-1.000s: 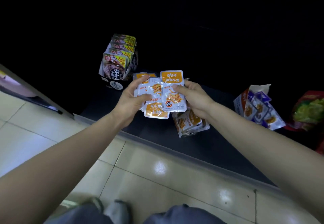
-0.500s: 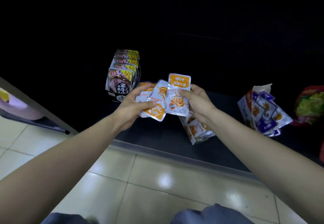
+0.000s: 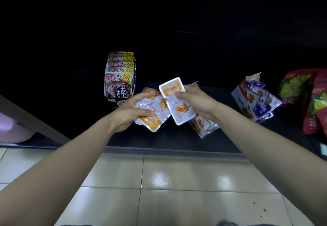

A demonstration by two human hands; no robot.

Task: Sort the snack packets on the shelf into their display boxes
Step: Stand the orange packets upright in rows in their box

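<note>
Firmly, the left hand (image 3: 131,109) gripped a fan of orange packets (image 3: 154,115) between thumb and fingers, while the right hand (image 3: 196,101) pinched a single orange packet (image 3: 178,105), tilted and overlapping the fan's right edge, above the dark shelf (image 3: 159,140). Just below the right hand, at five o'clock, lay a torn box (image 3: 203,125) of like packets. At ten o'clock stood a black display box (image 3: 120,82); at three o'clock, a box of purple packets (image 3: 254,100).

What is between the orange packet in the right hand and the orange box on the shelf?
Nothing that I can see. The packet in the right hand is right next to the orange box, though the hand covers part of it.
</note>
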